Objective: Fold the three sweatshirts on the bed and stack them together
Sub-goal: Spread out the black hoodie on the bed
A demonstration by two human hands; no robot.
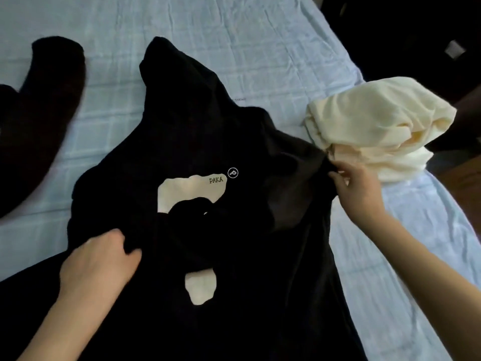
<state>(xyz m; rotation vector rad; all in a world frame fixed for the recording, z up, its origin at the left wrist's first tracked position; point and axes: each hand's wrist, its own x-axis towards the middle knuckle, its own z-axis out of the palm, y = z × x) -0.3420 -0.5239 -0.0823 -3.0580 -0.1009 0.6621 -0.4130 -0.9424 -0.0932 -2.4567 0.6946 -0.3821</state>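
A black sweatshirt with a cream print and the word PAKA lies rumpled across the middle of the bed. My left hand grips a bunch of its fabric near the lower left of the print. My right hand pinches its right edge, just below a crumpled cream sweatshirt that sits at the bed's right side. A dark brown sweatshirt lies at the left, partly out of frame.
The bed is covered with a pale blue checked sheet. Its right edge drops to a dark floor. Bare sheet shows at the back and between the black and brown garments.
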